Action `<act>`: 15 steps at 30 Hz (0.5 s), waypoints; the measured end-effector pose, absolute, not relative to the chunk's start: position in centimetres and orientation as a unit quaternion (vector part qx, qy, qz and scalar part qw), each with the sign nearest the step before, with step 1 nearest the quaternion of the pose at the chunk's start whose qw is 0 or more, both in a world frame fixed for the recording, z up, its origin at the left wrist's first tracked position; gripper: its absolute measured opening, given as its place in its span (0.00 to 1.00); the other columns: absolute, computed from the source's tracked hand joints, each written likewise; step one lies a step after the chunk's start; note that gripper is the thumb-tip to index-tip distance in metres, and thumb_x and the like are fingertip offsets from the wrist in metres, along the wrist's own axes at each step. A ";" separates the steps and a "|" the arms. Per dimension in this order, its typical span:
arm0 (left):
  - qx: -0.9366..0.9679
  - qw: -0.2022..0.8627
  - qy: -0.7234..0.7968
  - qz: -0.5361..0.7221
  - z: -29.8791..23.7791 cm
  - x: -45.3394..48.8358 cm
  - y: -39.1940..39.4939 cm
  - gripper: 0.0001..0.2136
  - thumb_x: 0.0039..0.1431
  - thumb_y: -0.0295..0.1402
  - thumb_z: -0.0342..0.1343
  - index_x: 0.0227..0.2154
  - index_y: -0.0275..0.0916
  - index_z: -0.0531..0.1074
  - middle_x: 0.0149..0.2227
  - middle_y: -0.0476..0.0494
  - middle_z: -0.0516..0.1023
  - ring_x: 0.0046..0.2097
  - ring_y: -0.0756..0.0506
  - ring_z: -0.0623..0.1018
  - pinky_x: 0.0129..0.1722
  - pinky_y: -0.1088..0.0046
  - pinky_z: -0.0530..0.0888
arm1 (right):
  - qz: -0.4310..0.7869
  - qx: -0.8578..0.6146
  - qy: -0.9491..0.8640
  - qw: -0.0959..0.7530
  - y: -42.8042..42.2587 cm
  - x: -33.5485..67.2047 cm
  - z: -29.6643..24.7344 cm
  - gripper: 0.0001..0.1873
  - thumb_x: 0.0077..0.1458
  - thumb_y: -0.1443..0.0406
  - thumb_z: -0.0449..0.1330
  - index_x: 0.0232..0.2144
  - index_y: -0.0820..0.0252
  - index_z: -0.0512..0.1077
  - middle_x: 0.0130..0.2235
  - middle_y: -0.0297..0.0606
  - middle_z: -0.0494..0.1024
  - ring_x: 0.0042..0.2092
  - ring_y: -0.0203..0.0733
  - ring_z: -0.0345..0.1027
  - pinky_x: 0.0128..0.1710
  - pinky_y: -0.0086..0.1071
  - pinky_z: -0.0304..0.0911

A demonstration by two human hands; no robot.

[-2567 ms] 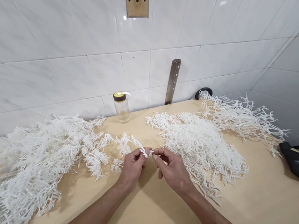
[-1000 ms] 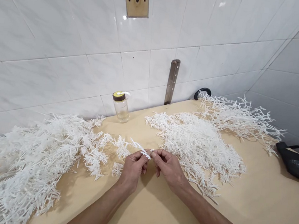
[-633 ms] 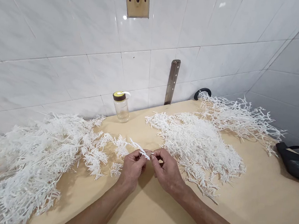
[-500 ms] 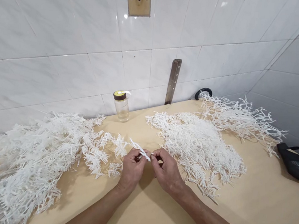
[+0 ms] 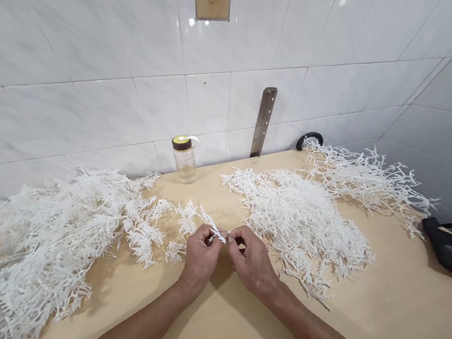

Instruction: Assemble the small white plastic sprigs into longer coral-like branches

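Observation:
Between thumb and fingers, my left hand [image 5: 200, 256] pinches a white plastic branch [image 5: 215, 229], its stem pointing up and to the left. My right hand [image 5: 252, 257] is closed in a pinch close to the branch's lower end; what sits between those fingertips is too small to make out. Just beyond my left hand lie small white feathery sprigs [image 5: 148, 239]. A big heap of white branched sprigs [image 5: 59, 232] covers the table's left side. To the right of my right hand spreads a pile of thin white pieces [image 5: 306, 217].
At the back stands a clear jar [image 5: 185, 166] with a dark and yellow lid. Bare white branches [image 5: 367, 177] lie at the far right, beside a black ring-shaped object [image 5: 310, 138] and a black bag [image 5: 451, 249]. A metal strip [image 5: 263, 122] is upright against the tiled wall.
The camera view has shifted slightly. Both hands stay together at the branch, with only a very small movement of the fingers.

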State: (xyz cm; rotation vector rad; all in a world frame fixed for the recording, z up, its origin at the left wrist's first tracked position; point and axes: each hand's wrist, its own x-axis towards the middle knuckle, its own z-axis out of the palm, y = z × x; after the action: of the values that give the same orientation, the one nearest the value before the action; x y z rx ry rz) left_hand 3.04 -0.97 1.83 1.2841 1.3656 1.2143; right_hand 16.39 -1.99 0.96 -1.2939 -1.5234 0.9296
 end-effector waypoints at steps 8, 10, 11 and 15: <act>0.576 0.372 0.552 0.474 2.0 2.6 -0.6 0.07 0.53 0.33 0.56 0.24 0.39 0.76 0.29 0.47 0.75 0.34 0.47 0.73 0.35 0.72 0.67 | 0.305 -0.538 -0.650 0.442 -2.0 16.7 1.1 0.09 0.60 0.63 0.54 0.29 0.58 0.69 0.30 0.36 0.73 0.30 0.39 0.66 0.28 0.32 0.60; 0.588 0.349 0.557 0.472 2.0 2.6 -0.6 0.07 0.53 0.33 0.56 0.22 0.39 0.74 0.28 0.48 0.73 0.32 0.48 0.72 0.33 0.73 0.67 | 0.301 -0.539 -0.653 0.437 -2.0 16.5 1.1 0.08 0.60 0.64 0.54 0.28 0.58 0.68 0.29 0.36 0.73 0.29 0.39 0.65 0.29 0.32 0.60; 0.591 0.340 0.560 0.470 2.0 2.7 -0.6 0.07 0.53 0.33 0.55 0.22 0.39 0.73 0.27 0.48 0.73 0.31 0.48 0.71 0.32 0.73 0.67 | 0.297 -0.538 -0.657 0.436 -2.0 16.5 1.0 0.08 0.59 0.64 0.54 0.28 0.58 0.68 0.28 0.35 0.72 0.29 0.39 0.64 0.28 0.32 0.60; 0.599 0.340 0.563 0.456 1.6 2.9 -0.6 0.07 0.53 0.31 0.53 0.22 0.39 0.71 0.27 0.48 0.73 0.30 0.47 0.72 0.32 0.72 0.67 | 0.215 -0.515 -0.695 0.453 -1.8 16.4 0.3 0.07 0.57 0.69 0.53 0.27 0.57 0.64 0.27 0.34 0.69 0.28 0.38 0.62 0.28 0.31 0.59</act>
State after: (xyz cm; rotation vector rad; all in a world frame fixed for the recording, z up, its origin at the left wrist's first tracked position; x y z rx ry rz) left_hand 2.90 -0.61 1.59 1.5588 1.4663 1.1875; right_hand 16.44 -1.81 0.27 -1.2721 -1.7152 0.5318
